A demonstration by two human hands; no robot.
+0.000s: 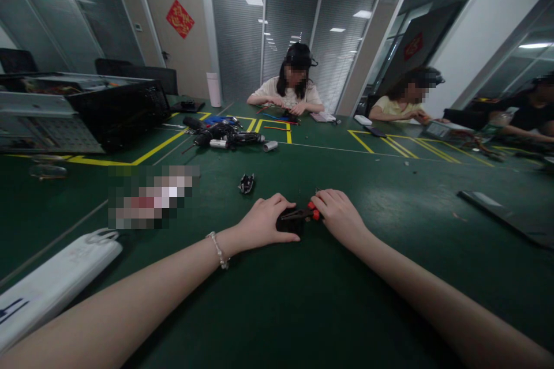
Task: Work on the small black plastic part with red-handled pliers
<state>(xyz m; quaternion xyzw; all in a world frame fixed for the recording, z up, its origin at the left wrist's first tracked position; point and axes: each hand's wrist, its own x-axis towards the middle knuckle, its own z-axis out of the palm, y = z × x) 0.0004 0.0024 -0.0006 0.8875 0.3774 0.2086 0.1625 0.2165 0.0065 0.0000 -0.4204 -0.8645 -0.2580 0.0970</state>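
Note:
My left hand (265, 223) is closed round a small black block-shaped part (289, 225) low over the green table, thumb on the near side and fingers on the far side. Red-handled pliers (312, 212) are gripped in my right hand (340, 213), their dark jaws pointing left and lying across the black part. Whether the jaws bite on it I cannot tell. Beyond my left hand lies a small dark piece with silvery edges (246, 183).
A pile of black parts and cables (225, 134) lies farther off, with a silver cylinder (270, 146) beside it. An open computer case (116, 109) stands at left, a white power strip (64, 282) nearer. At right rests a dark flat device (502, 213). Several people work across the table.

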